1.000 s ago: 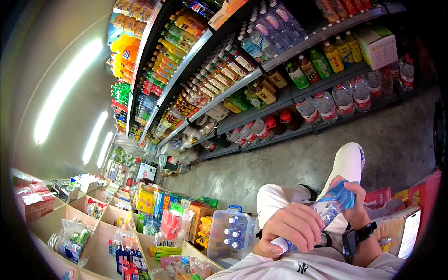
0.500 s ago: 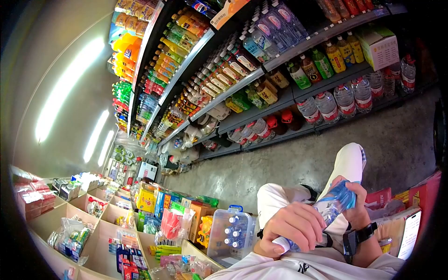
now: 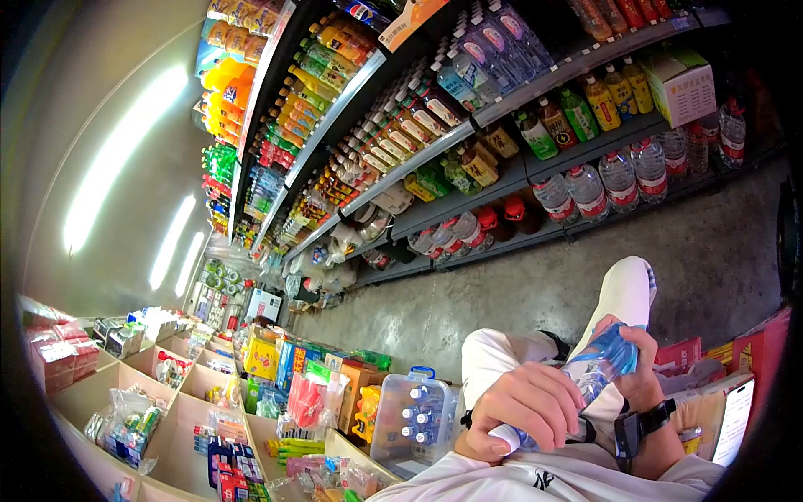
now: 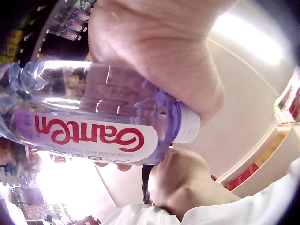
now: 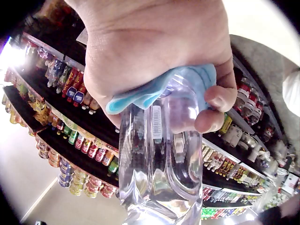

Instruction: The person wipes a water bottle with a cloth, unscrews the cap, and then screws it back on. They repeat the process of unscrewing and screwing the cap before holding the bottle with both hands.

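Note:
A clear water bottle (image 3: 588, 381) lies tilted across the lap in the head view. My left hand (image 3: 529, 408) grips its cap end, fingers curled over the side; the white cap (image 3: 504, 437) sticks out below. In the left wrist view the bottle's red-lettered label (image 4: 89, 136) and white cap (image 4: 189, 124) show beside the left hand (image 4: 154, 44). My right hand (image 3: 640, 366) holds the other end through a blue cloth (image 3: 617, 351). The right wrist view shows that cloth (image 5: 159, 89) bunched between the right hand (image 5: 159, 42) and the clear bottle (image 5: 159, 161).
Shelves of drinks (image 3: 468, 134) run along the far side above a grey floor (image 3: 401, 318). At the left are divided bins (image 3: 184, 427) of packets and a clear tub (image 3: 386, 427) holding small bottles. A lit phone (image 3: 734, 422) is at the right, near red boxes.

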{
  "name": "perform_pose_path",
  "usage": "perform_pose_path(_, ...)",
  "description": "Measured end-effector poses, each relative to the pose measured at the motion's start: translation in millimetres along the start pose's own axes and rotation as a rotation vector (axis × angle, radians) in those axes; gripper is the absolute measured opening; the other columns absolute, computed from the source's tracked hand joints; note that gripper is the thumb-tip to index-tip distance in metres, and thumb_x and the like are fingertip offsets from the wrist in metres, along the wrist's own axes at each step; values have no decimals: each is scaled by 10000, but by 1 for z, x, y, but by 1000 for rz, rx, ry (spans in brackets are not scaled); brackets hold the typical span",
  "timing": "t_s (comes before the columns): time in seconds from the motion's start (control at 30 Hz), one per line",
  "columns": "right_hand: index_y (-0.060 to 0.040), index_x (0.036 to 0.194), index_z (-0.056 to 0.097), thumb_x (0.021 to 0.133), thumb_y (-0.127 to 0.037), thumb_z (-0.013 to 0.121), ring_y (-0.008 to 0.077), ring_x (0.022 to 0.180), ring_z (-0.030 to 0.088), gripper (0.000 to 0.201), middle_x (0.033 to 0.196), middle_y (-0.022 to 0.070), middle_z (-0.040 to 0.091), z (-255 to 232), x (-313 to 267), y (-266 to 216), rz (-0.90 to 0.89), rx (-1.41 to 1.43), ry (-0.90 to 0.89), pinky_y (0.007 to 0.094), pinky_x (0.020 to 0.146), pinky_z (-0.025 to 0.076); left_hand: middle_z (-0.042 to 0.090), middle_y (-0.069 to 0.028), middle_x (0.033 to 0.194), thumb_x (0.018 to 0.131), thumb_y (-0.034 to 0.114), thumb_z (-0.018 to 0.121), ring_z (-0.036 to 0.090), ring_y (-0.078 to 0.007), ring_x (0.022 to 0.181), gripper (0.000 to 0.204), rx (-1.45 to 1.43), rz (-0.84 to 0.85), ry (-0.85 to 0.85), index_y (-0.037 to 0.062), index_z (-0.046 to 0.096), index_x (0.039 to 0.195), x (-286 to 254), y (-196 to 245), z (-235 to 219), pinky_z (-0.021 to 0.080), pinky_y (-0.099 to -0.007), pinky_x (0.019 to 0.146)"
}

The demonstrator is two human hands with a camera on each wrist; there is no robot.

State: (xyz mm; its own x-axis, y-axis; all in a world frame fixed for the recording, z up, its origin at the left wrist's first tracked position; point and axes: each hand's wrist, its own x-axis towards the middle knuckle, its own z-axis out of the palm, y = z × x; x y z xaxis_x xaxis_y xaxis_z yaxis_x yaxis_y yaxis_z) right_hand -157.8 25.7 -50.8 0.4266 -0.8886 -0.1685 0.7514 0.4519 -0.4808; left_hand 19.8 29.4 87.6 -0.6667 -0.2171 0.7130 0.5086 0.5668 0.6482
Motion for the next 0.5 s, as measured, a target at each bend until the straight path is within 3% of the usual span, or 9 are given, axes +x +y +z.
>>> perform_pose_path(0.13, -6, 943, 607, 805, -466, 579, 153, 782, 582, 481, 842, 73, 610, -1, 0, 1, -10, 0, -3, 271, 716, 454, 711, -119, 833, 872, 413, 471, 720, -330, 789, 452, 31, -49, 48, 26, 686, 786, 1, 3, 4, 542, -482, 810)
perform_pose_path(0.5, -6, 944, 608, 807, -458, 590, 161, 800, 592, 473, 865, 76, 615, -4, 1, 2, 0, 20, -7, 274, 734, 465, 711, -121, 828, 882, 414, 468, 718, -333, 777, 457, 31, -52, 65, 23, 687, 789, 1, 3, 5, 541, -487, 809)
